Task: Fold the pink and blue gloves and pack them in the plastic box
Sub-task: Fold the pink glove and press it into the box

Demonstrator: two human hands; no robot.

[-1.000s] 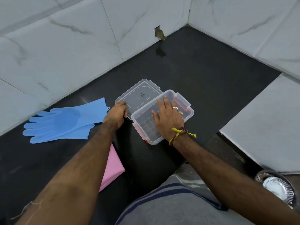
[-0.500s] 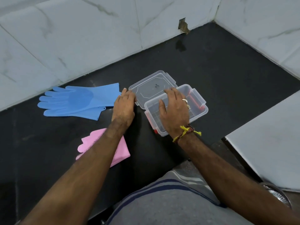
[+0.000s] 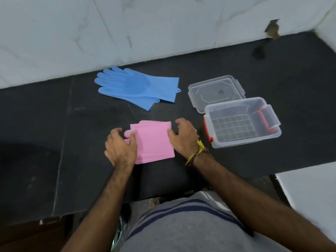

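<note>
Pink gloves [image 3: 154,142] between both hands, seemingly touching

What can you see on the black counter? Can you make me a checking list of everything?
Surface: black counter, dull, with faint seams.
Job's things: pink gloves partly folded near the front edge; blue gloves flat and unfolded behind them; plastic box open and empty; its lid lies behind it, touching.
Clutter: nothing seen.
Hands: left hand rests on the pink gloves' finger end; right hand touches their right edge, fingers curled.
Cables: nothing seen.
Surroundings: white marble wall with a small broken hole; wrist threads on the right arm.
</note>
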